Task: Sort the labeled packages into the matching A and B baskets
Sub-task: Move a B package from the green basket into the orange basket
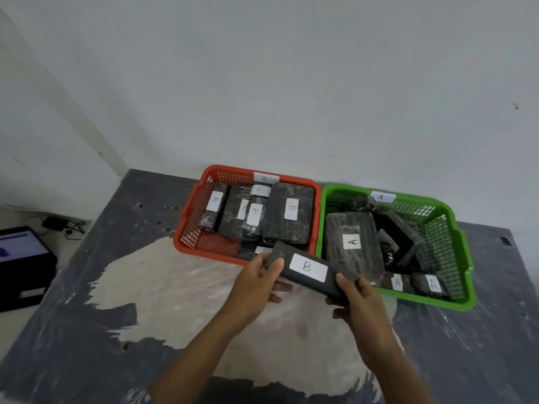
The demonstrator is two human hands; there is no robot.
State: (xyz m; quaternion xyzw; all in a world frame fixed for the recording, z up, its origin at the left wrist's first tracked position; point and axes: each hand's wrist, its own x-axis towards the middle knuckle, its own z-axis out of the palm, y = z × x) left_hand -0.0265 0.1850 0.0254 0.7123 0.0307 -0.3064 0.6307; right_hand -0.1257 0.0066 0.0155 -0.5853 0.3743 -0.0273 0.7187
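A dark package (309,271) with a white label reading "B" sits in the lower centre of the frame, gripped at its two ends by both hands: the left hand (259,282) clasps the left end, the right hand (354,295) the right end. It is held above the worktop (175,301), just in front of the two baskets. The red basket (189,228), tagged "B", holds at least five dark packages with "B" labels. To its right, touching it, the green basket (455,258), tagged "A", shows three readable "A" labels among several dark packages.
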